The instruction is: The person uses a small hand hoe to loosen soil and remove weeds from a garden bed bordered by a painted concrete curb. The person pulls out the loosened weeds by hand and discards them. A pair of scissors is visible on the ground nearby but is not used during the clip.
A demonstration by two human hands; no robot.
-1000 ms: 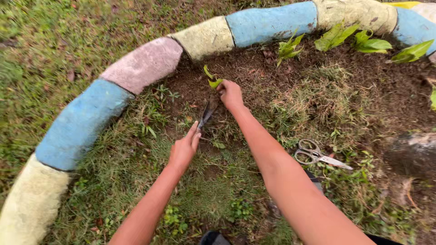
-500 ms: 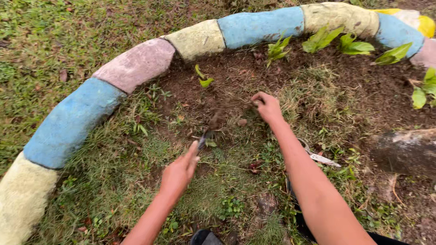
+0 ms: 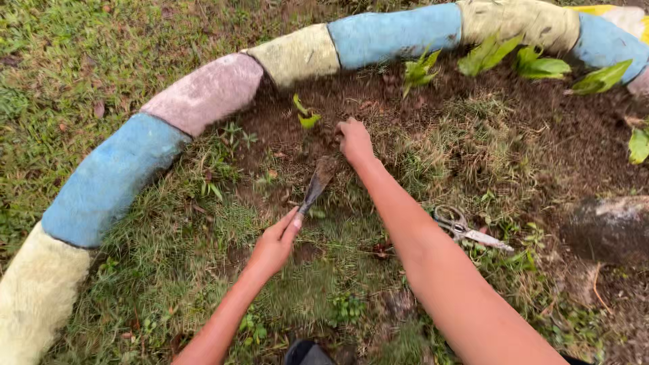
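A curved border [image 3: 203,91] of painted blocks in yellow, blue and pink rings a bed of dark soil [image 3: 541,135]. Green lawn [image 3: 81,40] lies outside it, patchy grass inside. Small leafy plants [image 3: 534,61] stand along the border. Soft, even daylight.

I see no packages, labels, signs or screens anywhere around me here, only garden ground, grass and painted edging.
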